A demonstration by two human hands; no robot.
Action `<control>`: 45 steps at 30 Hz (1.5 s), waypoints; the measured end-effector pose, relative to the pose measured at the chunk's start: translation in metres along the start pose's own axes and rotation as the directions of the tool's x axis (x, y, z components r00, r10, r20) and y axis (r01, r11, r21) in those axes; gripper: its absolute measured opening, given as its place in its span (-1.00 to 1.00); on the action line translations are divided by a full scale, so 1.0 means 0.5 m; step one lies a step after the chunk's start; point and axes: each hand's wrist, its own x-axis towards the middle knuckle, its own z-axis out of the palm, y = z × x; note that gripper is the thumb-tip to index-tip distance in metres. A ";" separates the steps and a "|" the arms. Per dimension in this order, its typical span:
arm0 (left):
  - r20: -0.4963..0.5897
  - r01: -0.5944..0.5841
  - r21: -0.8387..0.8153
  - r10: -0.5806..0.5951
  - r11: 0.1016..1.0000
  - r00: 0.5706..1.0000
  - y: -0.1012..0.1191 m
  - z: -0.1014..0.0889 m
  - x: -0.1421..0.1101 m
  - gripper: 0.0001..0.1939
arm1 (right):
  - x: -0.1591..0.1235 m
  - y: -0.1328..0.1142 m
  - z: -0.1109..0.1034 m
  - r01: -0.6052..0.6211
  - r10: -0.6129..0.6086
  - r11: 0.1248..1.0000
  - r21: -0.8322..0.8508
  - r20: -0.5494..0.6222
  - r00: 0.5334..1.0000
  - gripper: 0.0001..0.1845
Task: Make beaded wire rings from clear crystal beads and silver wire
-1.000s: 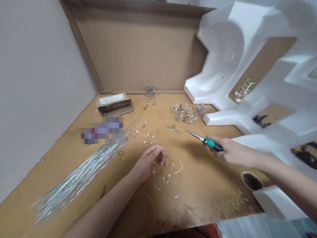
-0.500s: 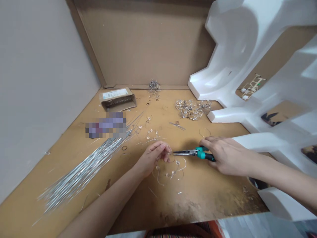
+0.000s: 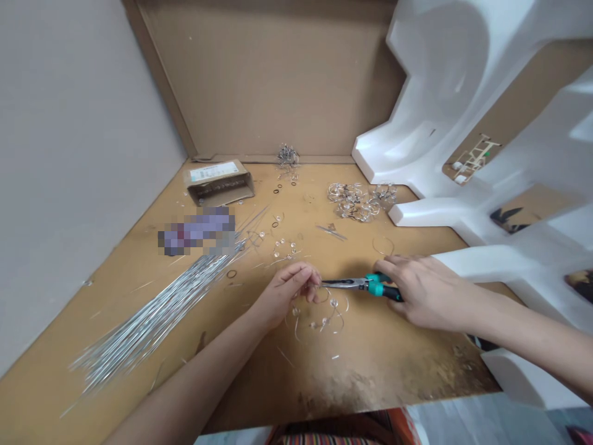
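In the head view my left hand [image 3: 296,290] pinches a curled wire with clear beads [image 3: 334,303], whose loops hang below and to the right of my fingers. My right hand [image 3: 417,290] is wrapped round needle-nose pliers [image 3: 375,288] with green and black handles. The pliers' tips reach the fingertips of my left hand, at the wire; whether the jaws grip it is too small to tell. Just beyond my left hand, several loose clear beads [image 3: 291,245] lie on the wooden table [image 3: 398,364].
A bundle of straight silver wires [image 3: 162,321] lies at the left, near a blurred-out purple item [image 3: 197,232]. Behind it stands a small open cardboard box [image 3: 222,183]. Finished-looking beaded wire pieces [image 3: 354,202] are heaped near the white moulded foam [image 3: 417,213] on the right.
My right hand has brought the pliers leftward and down until their tips meet my left fingers. My left hand keeps its pinch on the beaded wire. The view has shifted slightly.
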 end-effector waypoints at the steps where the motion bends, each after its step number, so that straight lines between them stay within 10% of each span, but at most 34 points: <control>1: 0.001 -0.001 0.009 0.001 1.000 1.000 0.000 0.000 0.000 -0.75 | 0.000 -0.001 0.000 0.002 -0.002 1.000 -0.004 -0.010 1.000 -0.83; 45: 0.013 -0.006 0.023 0.006 1.000 1.000 -0.002 0.001 -0.001 -0.75 | -0.009 -0.007 -0.002 -0.032 0.028 0.999 0.041 0.104 0.994 -0.89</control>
